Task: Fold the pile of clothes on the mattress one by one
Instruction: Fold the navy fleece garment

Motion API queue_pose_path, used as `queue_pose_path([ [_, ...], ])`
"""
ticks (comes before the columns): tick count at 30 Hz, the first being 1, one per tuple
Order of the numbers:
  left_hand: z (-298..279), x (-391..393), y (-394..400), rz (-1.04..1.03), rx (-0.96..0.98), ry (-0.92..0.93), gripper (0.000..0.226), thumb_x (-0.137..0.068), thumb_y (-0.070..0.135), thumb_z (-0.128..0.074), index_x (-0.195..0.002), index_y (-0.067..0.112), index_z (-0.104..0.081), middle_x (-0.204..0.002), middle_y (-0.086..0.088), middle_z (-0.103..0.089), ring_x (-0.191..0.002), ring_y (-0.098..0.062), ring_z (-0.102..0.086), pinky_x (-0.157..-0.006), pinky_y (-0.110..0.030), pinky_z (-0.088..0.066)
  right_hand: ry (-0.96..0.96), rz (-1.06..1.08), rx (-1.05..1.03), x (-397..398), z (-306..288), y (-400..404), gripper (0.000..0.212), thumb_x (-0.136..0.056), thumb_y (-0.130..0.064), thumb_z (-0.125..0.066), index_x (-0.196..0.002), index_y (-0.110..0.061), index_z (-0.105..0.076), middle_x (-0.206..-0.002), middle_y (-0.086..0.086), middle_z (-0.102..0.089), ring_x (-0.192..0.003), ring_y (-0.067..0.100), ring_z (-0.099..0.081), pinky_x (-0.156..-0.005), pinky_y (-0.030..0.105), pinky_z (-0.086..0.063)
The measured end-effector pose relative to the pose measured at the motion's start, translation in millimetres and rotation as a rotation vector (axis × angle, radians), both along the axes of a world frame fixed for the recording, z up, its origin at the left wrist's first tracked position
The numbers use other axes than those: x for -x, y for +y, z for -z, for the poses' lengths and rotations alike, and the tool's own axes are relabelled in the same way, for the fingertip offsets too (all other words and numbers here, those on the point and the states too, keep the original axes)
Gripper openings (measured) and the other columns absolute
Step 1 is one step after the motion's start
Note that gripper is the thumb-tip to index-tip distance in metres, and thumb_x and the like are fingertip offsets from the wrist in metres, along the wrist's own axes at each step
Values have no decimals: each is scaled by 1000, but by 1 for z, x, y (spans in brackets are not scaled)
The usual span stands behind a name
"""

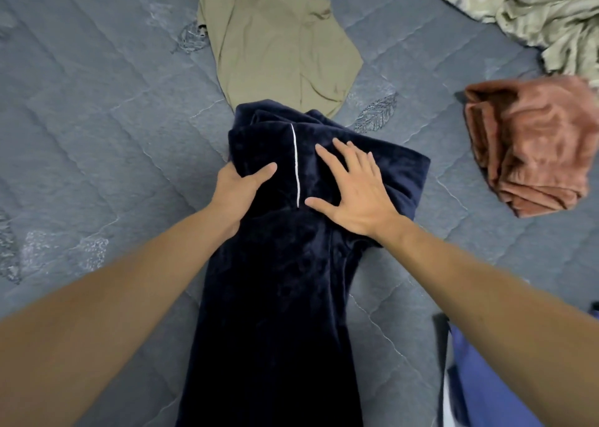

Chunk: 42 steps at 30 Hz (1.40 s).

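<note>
The left hand [238,186] grips the left edge of a navy velvet garment [278,280], its thumb lying on top of the cloth and its fingers tucked out of sight beneath the folded part. The right hand [353,190] lies flat on the same garment just to the right, fingers straight and spread, palm pressing down on the doubled-over fabric. The two hands are near each other but apart, with a thin white piping line [295,164] running between them (it stands out sharply against the dark pile).

The garment stretches lengthwise down the middle of the grey quilted mattress [97,118], its far end folded back toward the person into a thicker bundle under the hands, its near end running out of the bottom of the view.

Beyond it, touching or just overlapped by its far edge, lies an olive-tan garment [278,44], spread loosely. To the right, well apart, sits a folded rust-pink cloth [531,148], and behind that a crumpled pale green patterned cloth [544,11] at the top right corner. A blue cloth [479,378] shows at the lower right edge.
</note>
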<state>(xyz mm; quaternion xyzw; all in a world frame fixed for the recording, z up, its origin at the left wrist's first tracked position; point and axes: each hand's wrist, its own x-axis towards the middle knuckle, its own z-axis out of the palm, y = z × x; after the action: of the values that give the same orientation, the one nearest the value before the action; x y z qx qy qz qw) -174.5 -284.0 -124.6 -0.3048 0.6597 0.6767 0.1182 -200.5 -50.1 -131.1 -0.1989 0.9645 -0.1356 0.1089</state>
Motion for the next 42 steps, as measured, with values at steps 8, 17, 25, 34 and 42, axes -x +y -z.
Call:
queue_pose_path([
  [8,1,1,1,41,-79,-18,51,-83,37,-86,-129,32,-66,-117,12,-76,-111,-13,-71,-102,-40,-56,-391,169,209,90,-32,-4,72,-80,-50,-83,-142,-26,-56,-137,3,-63,-130,24,-57,-107,34,-43],
  [17,-17,-14,49,21,-197,16,48,-88,28,-82,-133,25,-65,-121,5,-76,-113,-16,-72,-103,-42,-56,-851,127,216,104,-60,44,48,-76,-44,-88,-117,-26,-72,-102,1,-80,-91,29,-78,-92,49,-60],
  [25,-54,-35,171,-10,-208,88,35,-92,14,-75,-127,14,-69,-118,-3,-77,-111,-21,-73,-98,-39,-57,-705,153,383,93,-84,162,30,-84,-33,-85,-110,-23,-75,-103,-6,-72,-87,-2,-66,-85,22,-48],
  [34,-75,-38,200,67,-199,104,27,-95,15,-71,-122,13,-71,-116,-7,-77,-108,-21,-73,-91,-34,-60,-832,73,396,63,-82,176,29,-84,-27,-84,-112,-27,-76,-107,-4,-79,-103,16,-74,-100,37,-55],
  [42,-26,-21,218,309,314,76,36,-96,30,-73,-131,21,-66,-120,5,-74,-115,-16,-68,-105,-37,-53,-453,34,-32,56,-54,220,42,-85,-51,-79,-109,-24,-59,-102,2,-67,-102,29,-65,-88,38,-52],
])
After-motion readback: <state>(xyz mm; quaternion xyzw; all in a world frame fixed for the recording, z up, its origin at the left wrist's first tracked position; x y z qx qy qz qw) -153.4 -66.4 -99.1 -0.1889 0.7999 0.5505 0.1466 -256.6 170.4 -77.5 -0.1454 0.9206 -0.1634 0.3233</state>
